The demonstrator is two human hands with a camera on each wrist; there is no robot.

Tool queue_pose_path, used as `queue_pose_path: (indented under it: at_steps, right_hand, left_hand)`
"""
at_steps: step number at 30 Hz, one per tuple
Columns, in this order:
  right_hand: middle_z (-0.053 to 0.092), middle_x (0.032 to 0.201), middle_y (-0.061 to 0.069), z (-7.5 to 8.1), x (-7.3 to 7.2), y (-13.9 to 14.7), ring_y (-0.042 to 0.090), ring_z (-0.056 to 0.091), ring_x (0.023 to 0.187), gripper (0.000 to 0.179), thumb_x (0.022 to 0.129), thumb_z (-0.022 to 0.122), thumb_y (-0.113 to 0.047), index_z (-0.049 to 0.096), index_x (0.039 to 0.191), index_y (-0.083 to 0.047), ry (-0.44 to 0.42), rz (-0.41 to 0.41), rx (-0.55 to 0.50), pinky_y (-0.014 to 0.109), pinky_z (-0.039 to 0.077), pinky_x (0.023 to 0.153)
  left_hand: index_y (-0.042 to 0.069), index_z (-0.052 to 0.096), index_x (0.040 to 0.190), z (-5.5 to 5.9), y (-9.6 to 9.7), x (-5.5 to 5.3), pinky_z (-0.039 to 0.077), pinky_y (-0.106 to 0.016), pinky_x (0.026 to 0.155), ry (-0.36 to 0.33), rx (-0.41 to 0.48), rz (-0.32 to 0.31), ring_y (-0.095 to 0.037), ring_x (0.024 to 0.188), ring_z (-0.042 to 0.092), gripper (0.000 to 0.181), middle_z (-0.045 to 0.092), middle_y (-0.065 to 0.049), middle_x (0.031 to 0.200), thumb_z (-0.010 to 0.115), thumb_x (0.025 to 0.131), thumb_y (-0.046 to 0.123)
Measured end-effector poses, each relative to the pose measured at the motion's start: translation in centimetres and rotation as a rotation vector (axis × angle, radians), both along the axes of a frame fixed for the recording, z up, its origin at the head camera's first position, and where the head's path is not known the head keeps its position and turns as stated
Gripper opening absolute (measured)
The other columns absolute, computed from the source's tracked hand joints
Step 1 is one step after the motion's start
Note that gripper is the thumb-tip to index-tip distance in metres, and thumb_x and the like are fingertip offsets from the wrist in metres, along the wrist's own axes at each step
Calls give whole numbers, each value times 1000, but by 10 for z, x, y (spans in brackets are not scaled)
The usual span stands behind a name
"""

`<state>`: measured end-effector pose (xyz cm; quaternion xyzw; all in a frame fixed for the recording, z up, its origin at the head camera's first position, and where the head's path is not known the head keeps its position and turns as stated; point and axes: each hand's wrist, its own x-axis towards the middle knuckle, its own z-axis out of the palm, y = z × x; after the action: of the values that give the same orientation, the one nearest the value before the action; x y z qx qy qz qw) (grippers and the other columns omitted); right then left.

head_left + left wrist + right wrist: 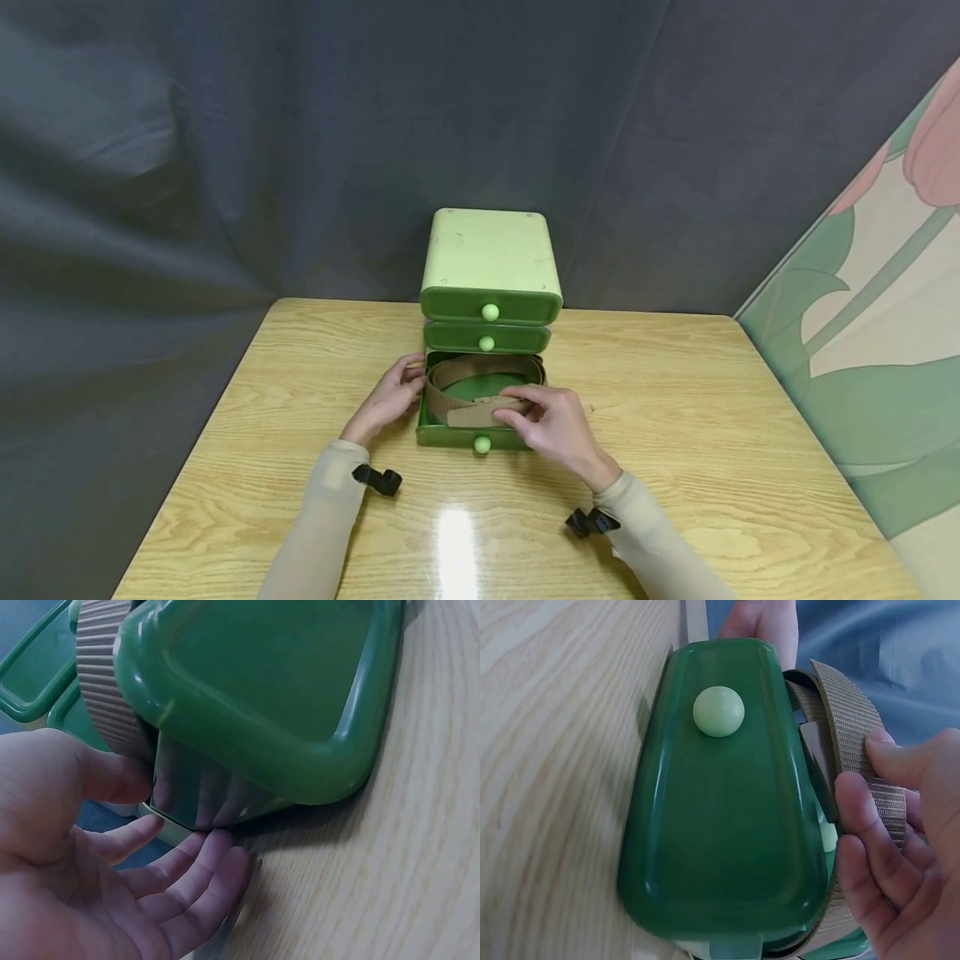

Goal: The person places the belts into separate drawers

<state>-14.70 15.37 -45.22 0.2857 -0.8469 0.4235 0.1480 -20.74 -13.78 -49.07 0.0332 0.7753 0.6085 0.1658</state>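
A tan webbing belt (467, 414) lies coiled in the pulled-out bottom drawer (442, 436) of a small green chest. My right hand (550, 422) pinches the belt near its front, thumb on one side and fingers on the other; in the right wrist view the ribbed belt (851, 720) stands up above the drawer front. Beside the drawer's left wall is my left hand (392, 396). Its fingers (187, 881) are loosely bent by that wall in the left wrist view, with the thumb near the upper edge; whether they press on it is hard to tell.
Above the open drawer sit a middle drawer (450, 337) and a top drawer (457, 305), both with round pale knobs, under a pale green top (491, 250). The chest stands on a wooden table (675, 400) before a dark curtain (360, 150). A floral panel (885, 333) is at right.
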Motion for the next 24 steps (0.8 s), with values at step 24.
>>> queue_pose_path:
  at_steps: [24]
  right_hand:
    - [71, 69, -6, -6, -12, -2, -1, 53, 52, 26, 91, 87, -22, 83, 112, -7, -160, -77, 80, 23, 49, 50]
  left_hand:
    - [7, 30, 166, 0, 0, -1, 55, -46, 98, -2, -1, 1, -44, 139, 55, 55, 40, -29, 164, 43, 114, 14]
